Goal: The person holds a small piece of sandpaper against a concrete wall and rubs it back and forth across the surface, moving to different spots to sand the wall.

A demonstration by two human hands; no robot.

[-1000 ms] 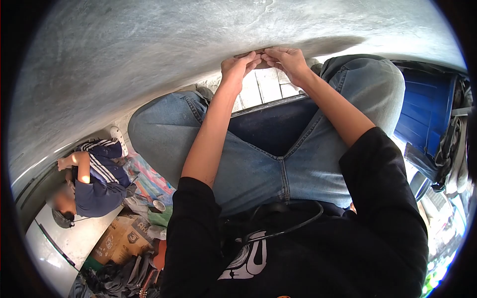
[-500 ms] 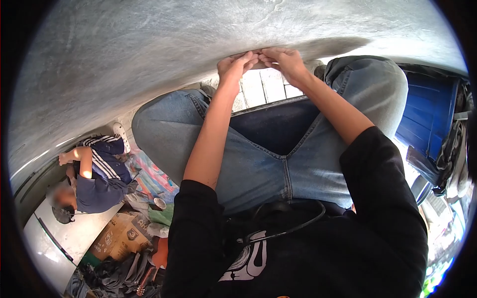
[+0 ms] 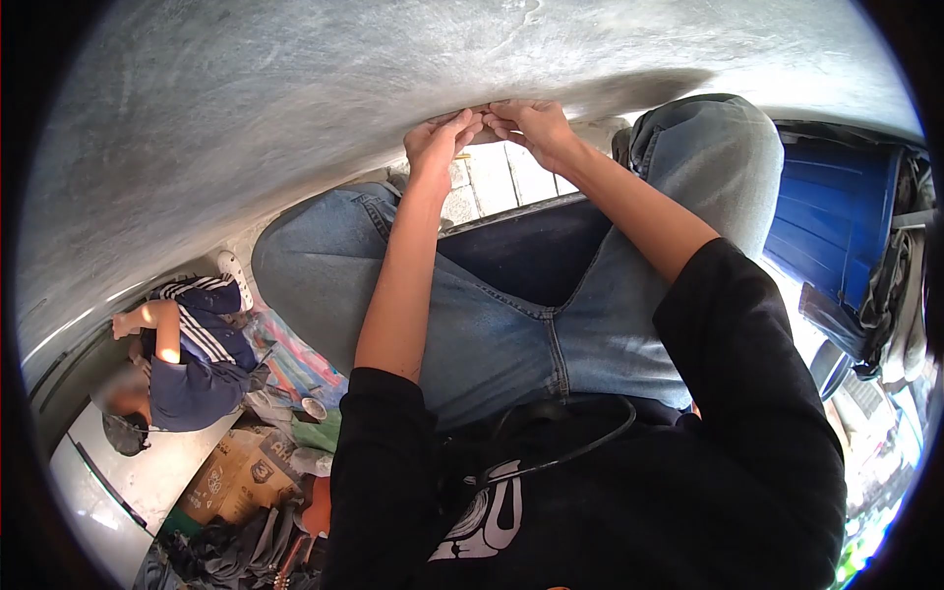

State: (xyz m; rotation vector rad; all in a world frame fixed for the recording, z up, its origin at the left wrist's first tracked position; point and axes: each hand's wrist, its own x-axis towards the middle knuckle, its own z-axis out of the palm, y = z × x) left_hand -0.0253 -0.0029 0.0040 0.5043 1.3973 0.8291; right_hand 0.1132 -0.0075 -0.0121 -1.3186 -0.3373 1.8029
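Note:
A large grey curved panel point(image 3: 275, 88) spans the top of the view. At its lower edge, my left hand point(image 3: 438, 140) has its fingers bent and pressed together, thumb toward the edge. Close beside it on the right, my right hand point(image 3: 531, 126) pinches at the same edge, its fingertips almost meeting those of the left. Something thin and brownish shows between the fingertips, too small to make out. My fingers partly hide the panel's edge there.
Below my hands is a dark blue seat point(image 3: 531, 251) between my knees. A co-worker point(image 3: 197, 374) sits at the left near a cardboard box point(image 3: 241, 472). A blue plastic container point(image 3: 831, 216) stands at the right, beside hanging dark cloth.
The view has shifted slightly, so both hands appear a little further left. They remain close together at the panel's edge. A small yellow item now shows on the floor below them.

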